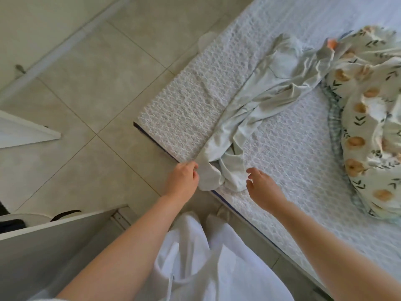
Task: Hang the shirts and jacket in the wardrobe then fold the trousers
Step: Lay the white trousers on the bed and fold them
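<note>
Left hand (pixel 183 177) grip pinches trousers (pixel 245 101) hem, rest trailing across bed (pixel 184 109).

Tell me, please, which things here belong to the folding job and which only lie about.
Job: trousers, crumpled on the bed; left hand, gripping their end; right hand, open beside them.
Lying about: floral bedding; small dark thing on the floor, too blurred to name.

Below me a bed (pixel 293 153) under a white textured cover, pale green trousers (pixel 260 92) lying crumpled along its near corner, leg ends bunched at the edge closest to me, leaf-and-fruit print bedding (pixel 373 105) heaped to my right and touching the trousers' far end, beige floor tiles (pixel 97 94) alongside.
</note>
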`<state>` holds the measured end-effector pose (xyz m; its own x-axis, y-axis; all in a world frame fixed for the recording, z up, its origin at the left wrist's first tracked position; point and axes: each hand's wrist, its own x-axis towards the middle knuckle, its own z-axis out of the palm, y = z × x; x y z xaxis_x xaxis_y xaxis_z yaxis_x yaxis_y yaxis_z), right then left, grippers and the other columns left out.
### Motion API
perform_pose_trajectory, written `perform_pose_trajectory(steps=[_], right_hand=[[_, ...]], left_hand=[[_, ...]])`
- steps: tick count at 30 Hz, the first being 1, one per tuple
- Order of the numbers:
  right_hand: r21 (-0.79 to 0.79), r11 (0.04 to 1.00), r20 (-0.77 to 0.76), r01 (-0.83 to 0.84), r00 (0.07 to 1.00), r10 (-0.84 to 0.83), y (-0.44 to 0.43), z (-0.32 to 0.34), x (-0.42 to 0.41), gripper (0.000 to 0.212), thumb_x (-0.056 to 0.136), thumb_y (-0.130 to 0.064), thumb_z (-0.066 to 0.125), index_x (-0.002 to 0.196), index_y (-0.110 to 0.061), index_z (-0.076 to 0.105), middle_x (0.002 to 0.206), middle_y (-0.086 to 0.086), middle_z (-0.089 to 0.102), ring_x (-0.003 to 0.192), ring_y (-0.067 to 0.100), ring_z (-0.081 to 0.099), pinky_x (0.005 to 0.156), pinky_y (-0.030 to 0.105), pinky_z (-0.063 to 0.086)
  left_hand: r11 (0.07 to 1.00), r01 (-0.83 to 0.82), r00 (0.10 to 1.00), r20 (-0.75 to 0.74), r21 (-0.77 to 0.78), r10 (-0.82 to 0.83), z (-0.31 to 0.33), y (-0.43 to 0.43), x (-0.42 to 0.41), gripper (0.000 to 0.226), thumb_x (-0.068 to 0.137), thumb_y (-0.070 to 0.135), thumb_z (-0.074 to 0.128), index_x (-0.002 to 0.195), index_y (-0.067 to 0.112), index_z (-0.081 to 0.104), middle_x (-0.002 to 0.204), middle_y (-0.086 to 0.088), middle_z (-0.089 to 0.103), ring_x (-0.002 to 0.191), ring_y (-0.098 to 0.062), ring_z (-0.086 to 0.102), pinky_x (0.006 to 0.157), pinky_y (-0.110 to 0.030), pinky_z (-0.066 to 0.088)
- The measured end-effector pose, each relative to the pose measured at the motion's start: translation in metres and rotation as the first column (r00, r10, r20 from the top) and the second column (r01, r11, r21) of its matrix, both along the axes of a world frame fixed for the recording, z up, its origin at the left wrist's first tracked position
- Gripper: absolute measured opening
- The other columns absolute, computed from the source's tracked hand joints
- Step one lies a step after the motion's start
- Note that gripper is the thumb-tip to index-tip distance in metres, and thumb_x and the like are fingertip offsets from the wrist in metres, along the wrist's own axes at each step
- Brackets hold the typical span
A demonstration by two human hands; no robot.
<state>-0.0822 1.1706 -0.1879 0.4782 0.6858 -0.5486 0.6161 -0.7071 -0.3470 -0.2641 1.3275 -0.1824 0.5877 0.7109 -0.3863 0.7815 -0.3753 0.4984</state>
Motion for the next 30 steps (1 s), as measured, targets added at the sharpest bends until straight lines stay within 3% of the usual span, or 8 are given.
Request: perform_pose_trajectory(steps=[8,16,20,26,30], right_hand=[[-0.016,0.988,-0.031,0.154,0.988,-0.154,-0.021,-0.021,0.093,0.038,0.1,-0.02,0.039,0.138,-0.014,0.039,0.129,0.009,0.058,0.112,0.028,0.056,0.089,0.044,0.05],[-0.067,0.965,-0.01,0.252,0.967,-0.253,0.001,-0.064,0.172,0.037,0.1,-0.02,0.038,0.136,-0.014,0.041,0.119,0.008,0.061,0.099,0.025,0.059,0.075,0.037,0.05],[-0.083,0.932,-0.025,0.352,0.934,-0.355,0.025,-0.093,0.21,0.033,0.098,-0.019,0.039,0.13,-0.011,0.044,0.107,0.009,0.063,0.083,0.023,0.055,0.068,0.035,0.047],[-0.097,0.816,-0.128,0.569,0.806,-0.578,0.063,-0.145,0.256,0.039,0.099,-0.023,0.042,0.136,-0.011,0.044,0.118,0.011,0.062,0.073,0.011,0.054,0.056,0.025,0.04],[-0.115,0.759,-0.167,0.641,0.74,-0.651,0.087,-0.177,0.282,0.042,0.099,-0.032,0.044,0.136,-0.011,0.046,0.125,0.009,0.06,0.095,0.019,0.055,0.066,0.028,0.04]], left_hand=[[0.991,0.096,0.99,-0.097,-0.091,-0.105,-0.029,-0.014,0.096,0.024,0.098,0.013,0.047,0.117,0.01,0.062,0.11,-0.012,0.064,0.1,-0.026,0.058,0.085,-0.04,0.051],[0.99,0.124,0.983,-0.125,-0.071,-0.133,-0.073,0.043,0.172,0.028,0.097,0.019,0.049,0.122,0.014,0.062,0.115,-0.005,0.064,0.103,-0.023,0.058,0.083,-0.037,0.049],[0.982,0.168,0.975,-0.135,-0.09,-0.179,-0.1,0.088,0.22,0.026,0.098,0.019,0.051,0.119,0.011,0.062,0.115,-0.008,0.064,0.102,-0.025,0.058,0.083,-0.037,0.049],[0.979,0.145,0.978,-0.13,-0.147,-0.164,-0.155,0.146,0.297,0.029,0.097,0.02,0.054,0.123,0.008,0.06,0.124,-0.008,0.061,0.109,-0.026,0.058,0.09,-0.037,0.048],[0.98,0.061,0.988,-0.126,-0.187,-0.086,-0.196,0.174,0.338,0.036,0.096,0.022,0.055,0.13,0.009,0.054,0.131,-0.008,0.057,0.115,-0.026,0.056,0.085,-0.03,0.041]])
